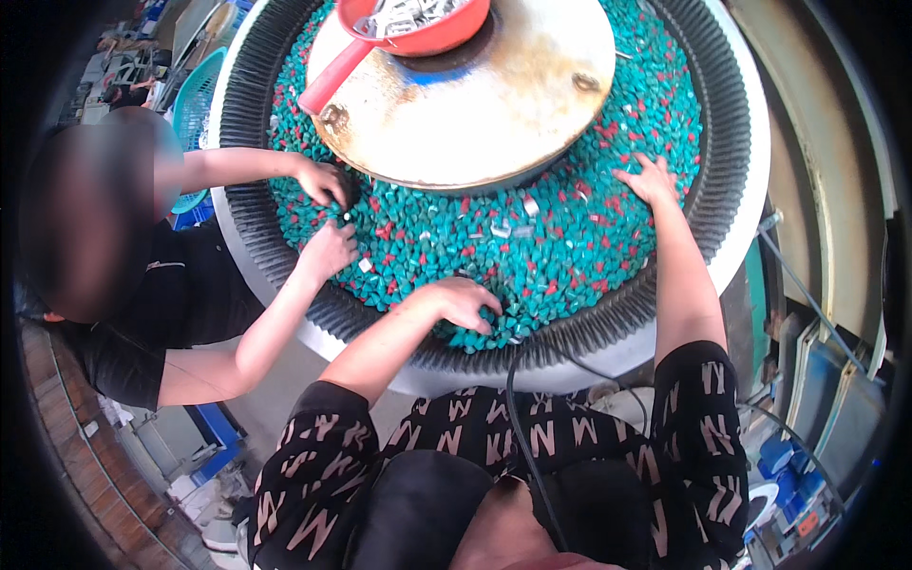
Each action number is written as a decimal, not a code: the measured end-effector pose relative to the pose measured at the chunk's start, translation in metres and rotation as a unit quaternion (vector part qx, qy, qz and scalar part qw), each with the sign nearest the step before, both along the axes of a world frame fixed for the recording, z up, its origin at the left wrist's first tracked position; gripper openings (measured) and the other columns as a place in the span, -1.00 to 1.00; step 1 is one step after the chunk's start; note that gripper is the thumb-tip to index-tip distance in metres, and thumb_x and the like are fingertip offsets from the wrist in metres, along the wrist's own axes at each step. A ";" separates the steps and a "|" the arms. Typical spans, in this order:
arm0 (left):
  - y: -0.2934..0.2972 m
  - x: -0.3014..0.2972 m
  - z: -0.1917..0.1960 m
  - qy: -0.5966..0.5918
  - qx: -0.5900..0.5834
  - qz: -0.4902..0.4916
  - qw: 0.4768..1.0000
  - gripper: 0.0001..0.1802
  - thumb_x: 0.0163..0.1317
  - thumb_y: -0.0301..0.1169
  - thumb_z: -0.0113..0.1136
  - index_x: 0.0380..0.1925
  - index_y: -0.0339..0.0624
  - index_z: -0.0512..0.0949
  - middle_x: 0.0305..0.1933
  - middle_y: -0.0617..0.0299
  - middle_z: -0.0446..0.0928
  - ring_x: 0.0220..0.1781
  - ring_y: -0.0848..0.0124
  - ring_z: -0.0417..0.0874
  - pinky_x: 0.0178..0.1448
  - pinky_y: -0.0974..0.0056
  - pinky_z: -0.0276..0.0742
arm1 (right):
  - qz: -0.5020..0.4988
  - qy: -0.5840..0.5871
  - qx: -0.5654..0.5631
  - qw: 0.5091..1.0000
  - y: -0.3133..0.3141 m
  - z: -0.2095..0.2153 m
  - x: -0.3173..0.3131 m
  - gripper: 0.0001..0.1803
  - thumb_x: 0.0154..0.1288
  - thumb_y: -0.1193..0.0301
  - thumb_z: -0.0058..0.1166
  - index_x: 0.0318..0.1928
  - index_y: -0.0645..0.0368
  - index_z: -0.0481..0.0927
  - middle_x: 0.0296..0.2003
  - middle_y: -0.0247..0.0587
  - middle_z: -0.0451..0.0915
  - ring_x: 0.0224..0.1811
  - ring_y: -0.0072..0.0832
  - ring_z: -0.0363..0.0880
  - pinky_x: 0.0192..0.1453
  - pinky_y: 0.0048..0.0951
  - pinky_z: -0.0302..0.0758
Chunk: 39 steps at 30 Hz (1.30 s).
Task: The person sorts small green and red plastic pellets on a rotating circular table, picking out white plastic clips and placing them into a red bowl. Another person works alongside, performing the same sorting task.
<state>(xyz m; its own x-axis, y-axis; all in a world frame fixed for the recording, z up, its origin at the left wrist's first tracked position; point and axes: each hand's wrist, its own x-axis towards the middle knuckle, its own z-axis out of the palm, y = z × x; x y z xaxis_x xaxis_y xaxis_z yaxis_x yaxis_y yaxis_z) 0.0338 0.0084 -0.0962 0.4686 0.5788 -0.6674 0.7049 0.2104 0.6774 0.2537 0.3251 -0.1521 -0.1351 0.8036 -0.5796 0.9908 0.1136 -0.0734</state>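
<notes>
A wide round tub [708, 218] with a ribbed black lining holds a bed of small green and red tumbling stones [570, 242]. My left hand [464, 302] reaches down at the near side of the bed; its fingers are bent but apart, with the tips among the stones. At the right side, my right hand [654, 180] rests on the stones with fingers spread, and nothing shows in it. Between my hands lie a few small pale metal pieces [522, 231], partly sunk in the stones. Another white piece [530, 204] sits just beyond them.
A stained round cover [475, 123] stands in the tub's middle, bearing a red long-handled scoop [418, 43] of metal parts. From the left, a co-worker's two hands [328, 249] work in the stones. A black cable [513, 399] hangs over the near rim. Metal panels [817, 171] stand right.
</notes>
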 end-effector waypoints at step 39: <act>-0.019 0.077 -0.009 0.072 0.272 0.036 0.959 -0.70 -0.15 -0.25 0.32 -0.32 0.02 0.63 -0.08 0.16 0.34 0.09 0.17 0.34 0.06 -0.04 0.28 | -0.152 0.133 -0.504 0.840 -0.155 -0.005 -0.037 0.19 -0.08 -0.57 -0.30 0.45 -0.14 -0.12 0.47 -0.21 -0.33 0.50 -0.10 -0.30 0.38 0.29 -0.25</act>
